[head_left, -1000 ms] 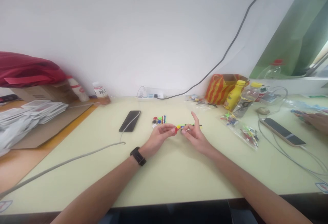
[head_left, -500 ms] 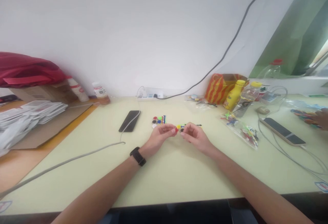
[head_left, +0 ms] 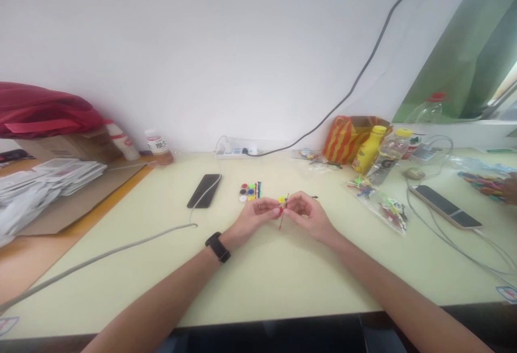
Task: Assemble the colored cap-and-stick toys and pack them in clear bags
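Observation:
Over the middle of the table, my left hand (head_left: 255,217) pinches a small red plastic piece (head_left: 280,211) between thumb and fingertips. Close beside it my right hand (head_left: 310,217) is closed on a thin red stick (head_left: 280,224), which stands roughly upright with its ends showing above and below the fingers. Stick and red piece meet or nearly meet; the fingertips hide the exact contact. A yellow round piece (head_left: 281,199) shows just behind the fingers. Small coloured discs (head_left: 243,192) lie in rows beyond my left hand, alongside several coloured sticks (head_left: 258,189).
A black phone (head_left: 204,191) with a cable lies to the left. At right are a plastic bag of small parts (head_left: 383,205), a yellow bottle (head_left: 370,148), a clear bottle (head_left: 391,156) and another phone (head_left: 446,207). Another person's hand (head_left: 509,186) is at the far right edge.
The thin red stick now shows upright in my right fingers, where only a dark tip was visible before. My hands have come slightly closer together.

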A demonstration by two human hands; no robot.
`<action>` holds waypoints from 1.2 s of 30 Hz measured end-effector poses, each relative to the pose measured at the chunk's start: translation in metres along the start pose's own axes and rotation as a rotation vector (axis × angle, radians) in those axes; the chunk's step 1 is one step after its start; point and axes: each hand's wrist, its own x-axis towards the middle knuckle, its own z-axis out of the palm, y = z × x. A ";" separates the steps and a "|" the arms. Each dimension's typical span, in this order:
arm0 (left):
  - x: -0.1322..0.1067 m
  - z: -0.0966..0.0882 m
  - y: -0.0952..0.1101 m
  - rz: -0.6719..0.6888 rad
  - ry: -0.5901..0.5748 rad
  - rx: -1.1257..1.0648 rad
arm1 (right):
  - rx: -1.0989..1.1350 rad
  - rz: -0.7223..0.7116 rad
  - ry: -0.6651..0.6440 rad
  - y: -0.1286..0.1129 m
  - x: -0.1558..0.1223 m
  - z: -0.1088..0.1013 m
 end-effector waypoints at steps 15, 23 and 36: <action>0.001 -0.001 0.002 -0.049 0.035 -0.037 | -0.092 0.005 -0.218 -0.002 -0.003 -0.012; 0.000 0.000 0.002 -0.034 0.014 -0.028 | 0.067 0.035 -0.085 -0.010 0.001 -0.008; -0.001 0.001 0.003 -0.057 0.001 -0.019 | -0.015 0.027 -0.068 -0.002 0.000 -0.004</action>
